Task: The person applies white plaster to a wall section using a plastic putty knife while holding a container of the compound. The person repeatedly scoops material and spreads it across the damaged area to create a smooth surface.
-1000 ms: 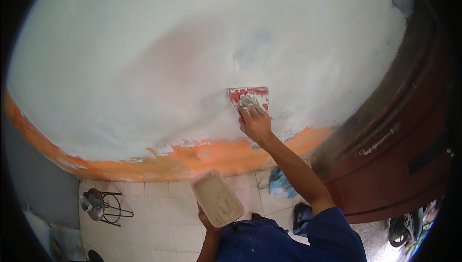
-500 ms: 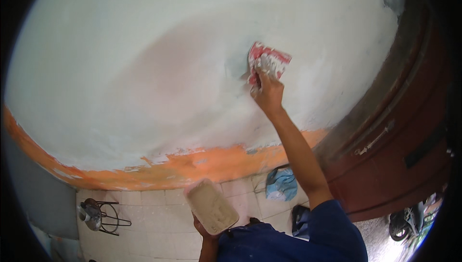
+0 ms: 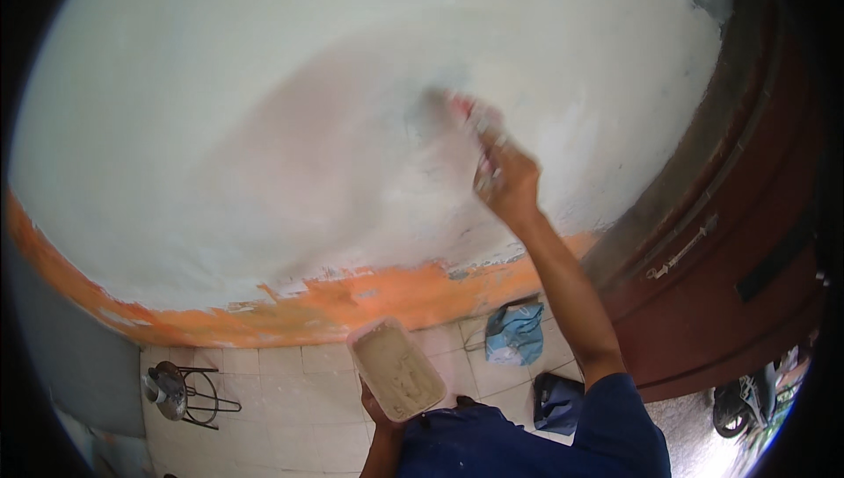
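The right hand [image 3: 512, 181], arm [image 3: 573, 298] stretched upward, is closed round a blurred red, white-smeared scraper [image 3: 463, 109] at the white-coated wall [image 3: 202, 109]; the left hand [image 3: 374, 405], low, partly hidden, half-curled, holds a pale rectangular tub [image 3: 355, 339] of beige paste [image 3: 400, 371].

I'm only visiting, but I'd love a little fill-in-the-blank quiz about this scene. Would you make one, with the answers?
1. The right hand holds a blurred scraper, and the tub is in the ____.
2. The wall is mostly whitish, with a lower band coloured ____.
3. The stool stands on the tiled ____.
4. The reddish door is on the picture's ____ side.

Missing words: left hand; orange; floor; right.
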Motion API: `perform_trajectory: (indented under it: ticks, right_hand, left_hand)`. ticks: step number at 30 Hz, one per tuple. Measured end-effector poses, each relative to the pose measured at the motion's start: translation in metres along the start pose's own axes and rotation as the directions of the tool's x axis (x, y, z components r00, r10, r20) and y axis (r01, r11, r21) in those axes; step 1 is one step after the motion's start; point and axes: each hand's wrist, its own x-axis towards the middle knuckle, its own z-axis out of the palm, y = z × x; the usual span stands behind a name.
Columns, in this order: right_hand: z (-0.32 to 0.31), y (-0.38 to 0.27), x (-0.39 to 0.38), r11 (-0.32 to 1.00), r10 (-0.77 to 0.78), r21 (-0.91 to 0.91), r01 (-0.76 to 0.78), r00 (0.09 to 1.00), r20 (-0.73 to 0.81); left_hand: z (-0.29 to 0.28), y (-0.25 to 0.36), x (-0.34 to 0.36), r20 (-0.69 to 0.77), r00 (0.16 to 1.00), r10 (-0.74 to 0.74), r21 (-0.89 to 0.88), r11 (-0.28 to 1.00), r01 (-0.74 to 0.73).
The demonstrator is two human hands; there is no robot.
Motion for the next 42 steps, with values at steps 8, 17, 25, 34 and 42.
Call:
perform_trajectory:
  ticks: [8, 17, 25, 34, 42]
  right_hand:
    - [0.056, 0.002, 0.052, 0.947, -0.172, -0.276, 0.166, 0.985, 0.002]
    - [0.083, -0.022, -0.097, 0.991, -0.066, -0.084, 0.108, 0.915, 0.399]
    - [-0.013, 0.018, 0.013, 0.979, 0.1, -0.166, -0.118, 0.989, -0.113]
    - [0.037, 0.017, -0.028, 0.962, -0.013, -0.273, 0.003, 0.999, -0.035]
    - [0.02, -0.017, -0.032, 0.996, 0.058, -0.061, -0.059, 0.998, -0.03]
  left_hand:
    - [0.008, -0.002, 0.0, -0.008, 1.0, -0.021, -0.007, 1.0, 0.021]
    - [-0.017, -0.003, 0.005, -0.061, 0.997, -0.058, -0.021, 0.998, 0.056]
    - [0.001, -0.005, -0.008, -0.016, 0.998, -0.058, -0.119, 0.991, 0.055]
    - [0.025, -0.007, -0.011, -0.073, 0.997, -0.036, -0.141, 0.99, 0.026]
    - [0.035, -0.006, -0.003, -0.026, 0.999, 0.025, -0.042, 0.999, -0.026]
